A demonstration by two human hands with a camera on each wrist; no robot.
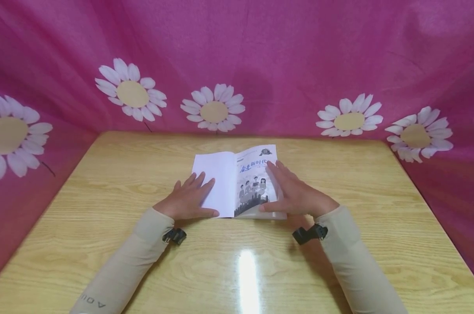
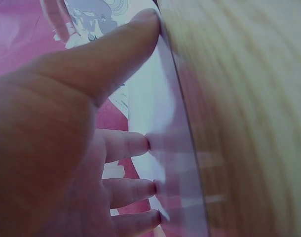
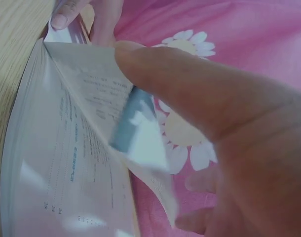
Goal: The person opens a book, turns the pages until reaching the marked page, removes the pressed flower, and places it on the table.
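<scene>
An open book [image 1: 237,187] lies on the bench [image 1: 378,187], just short of its twelve-o'clock edge. The left hand [image 1: 187,199] rests on the book's eight-o'clock side; the right hand [image 1: 301,195] touches its three-o'clock side. Curtain [image 1: 280,52] hangs behind the bench at twelve, continuing beside it at nine and three.

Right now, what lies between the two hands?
In the head view, the open book lies between the left hand and the right hand, both touching it.
</scene>
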